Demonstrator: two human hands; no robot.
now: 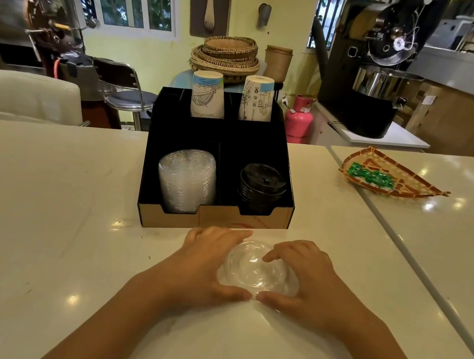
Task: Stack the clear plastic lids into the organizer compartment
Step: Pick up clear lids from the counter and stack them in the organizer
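White counter, near edge: a small pile of clear plastic lids lies flat on the surface, cupped between two bare hands. Left hand curls around the pile's left rim, right hand around the right rim; thumbs nearly meet at the near side, fingertips rest on the far rim, both hands closed on the pile.

Just beyond the hands, toward the far edge: black organizer with a tan front wall. Front left compartment: tall stack of clear lids. Front right compartment: short stack of black lids. Rear compartments: two upturned printed paper cups.

Adjoining counter, right: woven tray holding green wrapped sweets.
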